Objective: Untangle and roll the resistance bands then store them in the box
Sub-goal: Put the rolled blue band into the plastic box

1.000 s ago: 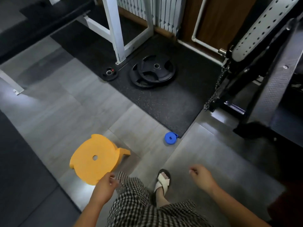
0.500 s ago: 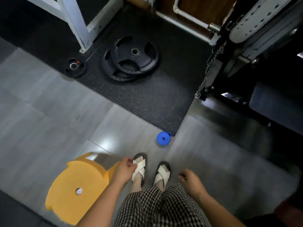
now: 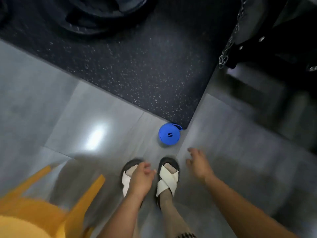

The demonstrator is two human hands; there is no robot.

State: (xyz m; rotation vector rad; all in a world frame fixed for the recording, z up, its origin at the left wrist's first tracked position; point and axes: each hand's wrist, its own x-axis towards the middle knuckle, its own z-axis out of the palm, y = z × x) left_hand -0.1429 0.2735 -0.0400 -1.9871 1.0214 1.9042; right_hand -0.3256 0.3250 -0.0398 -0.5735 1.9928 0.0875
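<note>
1. The right hand [image 3: 199, 165] is open, its fingers spread and relaxed, and it holds nothing. It reaches forward over the floor [image 3: 85, 109], with the blue rolled band [image 3: 169, 136] near it at about 11 o'clock, not yet touched.
2. The left hand [image 3: 140, 181] hangs over the left sandal [image 3: 126, 179] with its fingers loosely curled and nothing in it. Blur softens its outline.
3. The band lies on the tile, already coiled, its loose tail pointing to 2 o'clock and just meeting the corner of the speckled rubber mat [image 3: 137, 69].
4. Over the last second the view has dropped much closer to the floor. Both feet now stand together behind the band, and the right hand has opened and gone forward.
5. I judge the person is bending to pick the band up. It has not moved and seems to need no more rolling, only storing.
6. The orange stool [image 3: 34, 212] has slid to 7 o'clock, cut off and smeared by motion.
7. The weight plates [image 3: 103, 14] at 12 o'clock are cropped and dark. The chain [image 3: 226, 48] at 2 o'clock hangs against gear too dim to make out.
8. No box shows and no other bands are in sight, so how much of the task remains cannot be told.
</note>
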